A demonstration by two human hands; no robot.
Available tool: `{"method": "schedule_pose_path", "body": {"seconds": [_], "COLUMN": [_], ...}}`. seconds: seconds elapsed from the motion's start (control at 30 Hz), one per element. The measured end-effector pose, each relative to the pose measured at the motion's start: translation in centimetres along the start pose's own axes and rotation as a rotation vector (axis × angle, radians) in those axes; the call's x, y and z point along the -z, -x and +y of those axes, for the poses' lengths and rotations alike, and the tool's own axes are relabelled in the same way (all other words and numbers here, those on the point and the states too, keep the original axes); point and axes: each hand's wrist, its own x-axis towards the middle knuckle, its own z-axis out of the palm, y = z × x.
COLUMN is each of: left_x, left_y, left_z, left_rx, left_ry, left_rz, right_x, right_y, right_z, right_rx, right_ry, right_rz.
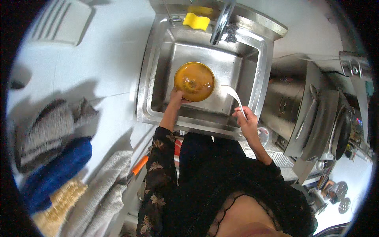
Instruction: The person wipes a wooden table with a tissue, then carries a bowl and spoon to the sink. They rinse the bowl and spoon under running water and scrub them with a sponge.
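Over the basin of a stainless steel sink (207,119), my left hand (176,97) grips an amber bowl (194,81) by its near left rim. The bowl's inside faces up and shines; whether it holds liquid I cannot tell. To its right, my right hand (246,116) holds a pale spoon or ladle (236,95) by the handle, its head pointing toward the bowl without touching it. A chrome faucet (220,26) reaches over the far side of the basin. A yellow sponge (196,21) lies on the sink's back ledge, left of the faucet.
Grey, blue and tan towels (59,174) hang at the left wall. A white slatted panel (63,22) is at the upper left. Right of the sink stand metal shelving (299,112) and a dark round pan (342,131). An orange handle (140,165) shows beside my left sleeve.
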Motion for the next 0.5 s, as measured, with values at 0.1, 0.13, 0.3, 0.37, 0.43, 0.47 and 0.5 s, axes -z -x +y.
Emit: {"method": "schedule_pose_path", "body": {"seconds": [0.1, 0.13, 0.3, 0.37, 0.43, 0.47, 0.5], "left_x": [0.3, 0.7, 1.4, 1.0, 1.3, 1.8, 1.8], "left_y": [-1.0, -1.6, -2.1, -1.6, -1.8, -2.1, -2.2], "left_z": [0.4, 0.3, 1.8, 1.5, 0.8, 0.5, 0.2], "left_rx": [-0.026, -0.006, 0.070, 0.009, -0.031, -0.042, -0.052], "left_ry": [-0.023, -0.043, -0.140, -0.175, -0.199, -0.207, -0.213], "left_rz": [0.034, 0.062, 0.102, 0.156, 0.172, 0.159, 0.146], "right_x": [-0.9, -1.1, -1.1, -0.9, -0.4, -0.4, -0.2], "right_y": [-0.2, -0.3, -0.6, -0.9, -0.9, -0.9, -0.9], "right_z": [0.0, 0.1, 1.2, 1.6, 1.7, 1.8, 1.9], "right_rx": [-0.099, -0.115, -0.146, -0.142, -0.141, -0.159, -0.163], "right_ry": [-0.034, -0.034, 0.013, 0.000, -0.029, -0.036, -0.041], "right_rz": [0.045, 0.056, 0.086, 0.100, 0.117, 0.115, 0.126]}}
